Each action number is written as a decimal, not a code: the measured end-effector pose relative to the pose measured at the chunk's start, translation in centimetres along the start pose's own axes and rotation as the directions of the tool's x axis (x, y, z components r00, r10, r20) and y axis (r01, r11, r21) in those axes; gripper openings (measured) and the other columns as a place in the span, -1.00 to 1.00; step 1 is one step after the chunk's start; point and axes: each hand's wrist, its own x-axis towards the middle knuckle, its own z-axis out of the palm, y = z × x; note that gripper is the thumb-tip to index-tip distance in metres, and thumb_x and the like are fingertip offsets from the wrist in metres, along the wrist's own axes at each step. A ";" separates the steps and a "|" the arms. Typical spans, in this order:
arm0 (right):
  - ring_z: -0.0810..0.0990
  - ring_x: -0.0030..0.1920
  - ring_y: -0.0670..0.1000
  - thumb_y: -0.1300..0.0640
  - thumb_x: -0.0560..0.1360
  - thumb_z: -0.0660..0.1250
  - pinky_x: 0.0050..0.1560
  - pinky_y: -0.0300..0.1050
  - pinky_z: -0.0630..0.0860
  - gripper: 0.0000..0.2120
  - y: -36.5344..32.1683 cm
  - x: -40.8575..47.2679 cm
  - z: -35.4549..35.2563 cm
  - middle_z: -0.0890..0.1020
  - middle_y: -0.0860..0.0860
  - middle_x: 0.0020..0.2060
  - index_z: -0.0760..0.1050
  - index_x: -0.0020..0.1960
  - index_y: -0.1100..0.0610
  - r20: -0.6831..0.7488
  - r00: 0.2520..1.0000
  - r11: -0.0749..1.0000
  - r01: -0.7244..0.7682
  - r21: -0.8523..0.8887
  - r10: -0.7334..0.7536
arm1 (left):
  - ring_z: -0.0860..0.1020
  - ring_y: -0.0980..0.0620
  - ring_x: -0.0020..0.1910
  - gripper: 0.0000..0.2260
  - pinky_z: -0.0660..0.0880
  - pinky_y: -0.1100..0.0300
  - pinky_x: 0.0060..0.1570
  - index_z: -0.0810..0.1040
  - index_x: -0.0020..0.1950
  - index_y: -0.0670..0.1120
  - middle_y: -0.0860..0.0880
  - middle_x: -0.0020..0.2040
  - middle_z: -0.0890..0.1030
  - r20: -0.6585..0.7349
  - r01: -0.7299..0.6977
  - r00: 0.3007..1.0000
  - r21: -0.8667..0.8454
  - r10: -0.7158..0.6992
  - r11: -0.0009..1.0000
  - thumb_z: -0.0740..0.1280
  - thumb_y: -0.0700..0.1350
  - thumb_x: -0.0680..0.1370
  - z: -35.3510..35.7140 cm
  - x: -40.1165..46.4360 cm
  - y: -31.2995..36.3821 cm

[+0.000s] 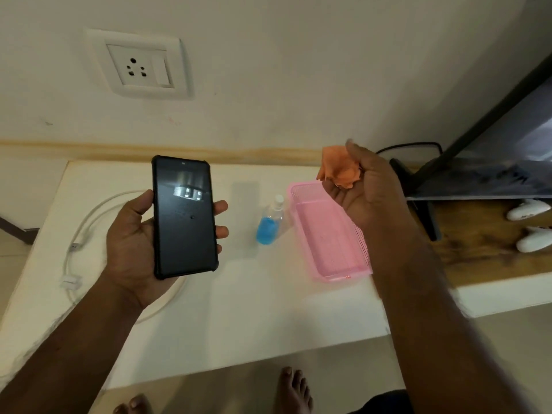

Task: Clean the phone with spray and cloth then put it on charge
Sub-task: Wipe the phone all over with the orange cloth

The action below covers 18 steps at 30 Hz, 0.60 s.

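Observation:
My left hand (131, 243) holds a black phone (183, 216) in a dark bumper case, screen up and dark, above the white counter (239, 309). Over the far end of a pink basket, my right hand (367, 189) is raised with a crumpled orange cloth (340, 168) gripped in its fingers. A small spray bottle (270, 222) with blue liquid and a white nozzle stands on the counter between the phone and the basket. At the left of the counter, partly under my left arm, a white charging cable (89, 222) lies coiled, its plugs (71, 280) near the left edge.
The pink mesh basket (337, 276) sits right of the bottle. A white wall socket (140, 67) is on the wall above the counter. At the right stand a dark screen on a stand (424, 204), a wooden shelf and two white objects (528, 209). My bare feet are below.

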 end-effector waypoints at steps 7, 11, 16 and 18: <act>0.70 0.04 0.10 0.15 0.50 0.44 -0.08 0.05 0.66 -0.71 2.1 -4.4 7.2 0.70 0.10 0.06 0.58 0.21 0.13 0.252 0.966 0.936 0.038 -0.350 0.055 | 0.60 -0.27 0.05 -0.39 0.54 -0.13 0.09 0.50 0.42 -0.09 -0.29 0.35 0.53 -0.020 0.023 1.000 -0.028 -0.024 0.999 0.05 0.28 0.58 0.7 -0.4 0.4; 0.71 -0.04 0.00 -0.01 0.47 0.48 0.02 0.01 0.66 -0.91 3.8 -5.3 9.1 0.72 -0.12 -0.07 0.62 -0.04 -0.08 0.172 0.973 0.812 0.224 -0.539 -0.154 | 0.61 -0.22 0.02 -0.27 0.54 -0.12 0.07 0.54 0.38 -0.06 -0.26 0.31 0.57 -0.074 0.028 0.997 0.044 -0.025 0.999 -0.08 0.42 0.57 0.9 -0.7 0.4; 0.64 -0.19 -0.24 -0.03 0.53 0.42 -0.28 -0.46 0.48 -0.95 6.4 -6.1 10.1 0.68 -0.25 -0.23 0.64 -0.10 -0.17 0.238 0.838 0.535 0.505 -0.677 -0.490 | 0.59 -0.23 -0.01 -0.33 0.52 -0.09 0.03 0.56 0.36 -0.04 -0.27 0.28 0.59 -0.103 0.020 0.995 0.062 -0.014 0.998 -0.05 0.36 0.59 1.8 -0.8 -0.1; 0.64 -0.13 -0.22 0.05 0.55 0.41 -0.19 -0.36 0.55 -0.90 8.5 -6.7 10.7 0.68 -0.20 -0.14 0.68 0.01 -0.11 0.297 0.836 0.534 0.528 -0.660 -0.461 | 0.60 -0.20 -0.03 -0.36 0.54 -0.07 0.02 0.62 0.29 -0.01 -0.23 0.22 0.63 -0.112 0.015 0.994 0.086 -0.006 0.996 -0.01 0.37 0.57 2.1 -0.6 -0.4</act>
